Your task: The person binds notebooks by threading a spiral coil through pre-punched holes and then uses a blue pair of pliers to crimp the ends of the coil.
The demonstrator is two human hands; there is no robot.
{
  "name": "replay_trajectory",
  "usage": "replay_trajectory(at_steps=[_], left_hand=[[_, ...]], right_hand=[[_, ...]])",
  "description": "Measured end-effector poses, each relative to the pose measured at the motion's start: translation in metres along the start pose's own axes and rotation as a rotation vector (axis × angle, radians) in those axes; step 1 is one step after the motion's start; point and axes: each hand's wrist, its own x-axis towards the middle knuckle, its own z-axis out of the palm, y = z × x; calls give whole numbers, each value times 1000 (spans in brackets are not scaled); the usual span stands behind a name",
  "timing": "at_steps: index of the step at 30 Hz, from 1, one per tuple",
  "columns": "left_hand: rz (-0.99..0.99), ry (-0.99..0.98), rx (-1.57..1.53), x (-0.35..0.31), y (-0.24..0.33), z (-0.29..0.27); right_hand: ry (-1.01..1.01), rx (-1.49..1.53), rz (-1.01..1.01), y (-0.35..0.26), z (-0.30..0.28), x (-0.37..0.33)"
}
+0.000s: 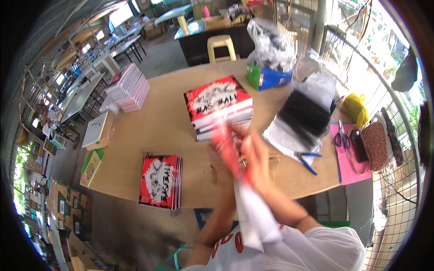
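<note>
A thin book (230,153) with a red cover and white pages stands edge-on between my hands, smeared by motion. My right hand (257,160) is closed on its right side. My left hand (222,170), blurred and partly hidden by the book, grips it from the left. Just beyond my hands rises a stack of red, black and white covered books (219,101). To the left, a smaller stack of the same books (160,180) lies near the table's front edge. Pliers with blue handles (309,160) rest to the right of my hands.
Black and white ribbed strips (304,113) lie on the right of the table (149,122). Scissors (342,139) sit on a pink sheet (348,169). Behind are a blue-green box (269,79) with a plastic bag and, at left, a tall stack of pale books (129,88).
</note>
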Motion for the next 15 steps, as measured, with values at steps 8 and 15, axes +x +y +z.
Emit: replay_trajectory(at_steps=[8,15], left_hand=[[-140,-74,-119,-53,-5,-26],[-264,-193,-396,-84,-6,-48]], right_hand=[[-156,5,-85,12,-17,-74],[-376,65,-221,41,-31,-96]])
